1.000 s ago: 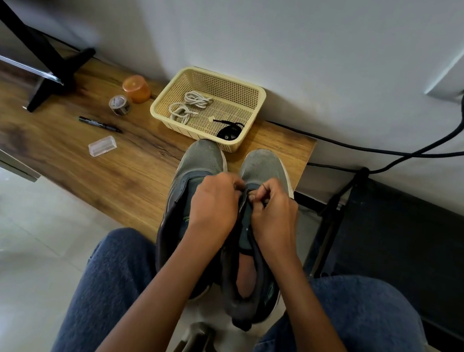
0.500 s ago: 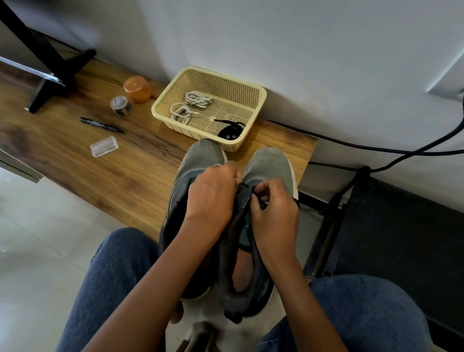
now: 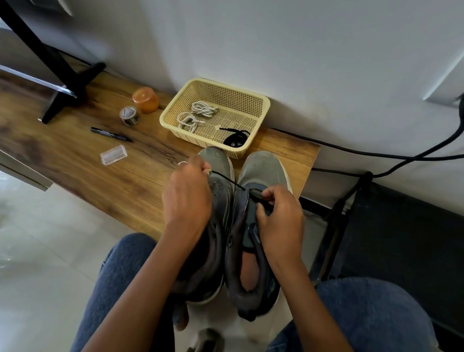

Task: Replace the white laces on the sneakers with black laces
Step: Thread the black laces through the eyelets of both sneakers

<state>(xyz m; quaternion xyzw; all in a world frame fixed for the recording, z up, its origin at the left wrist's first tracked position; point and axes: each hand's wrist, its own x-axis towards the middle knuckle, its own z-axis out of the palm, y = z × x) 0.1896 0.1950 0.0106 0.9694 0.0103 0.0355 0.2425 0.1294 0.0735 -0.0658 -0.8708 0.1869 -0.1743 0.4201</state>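
Two grey sneakers stand side by side, toes on the wooden board's near right corner: the left sneaker [image 3: 218, 162] and the right sneaker [image 3: 266, 168]. A black lace [image 3: 226, 178] runs taut from the right sneaker's front eyelets out to the left. My left hand [image 3: 187, 196] pinches that lace's free end over the left sneaker. My right hand [image 3: 281, 217] grips the lace at the right sneaker's tongue. Behind the toes a yellow basket [image 3: 262, 102] holds two white laces [image 3: 196, 114] and a coiled black lace [image 3: 235, 140].
On the wooden board [image 3: 63, 158] lie a black marker [image 3: 111, 135], a small clear box [image 3: 113, 155], a tape roll [image 3: 129, 115] and an orange cap [image 3: 146, 99]. A black stand's foot [image 3: 66, 93] sits at the left. Black cables [image 3: 406, 158] hang at the right. My knees frame the sneakers.
My left hand has moved up and to the left, drawing the black lace out taut from the right sneaker. My right hand stays at the tongue.
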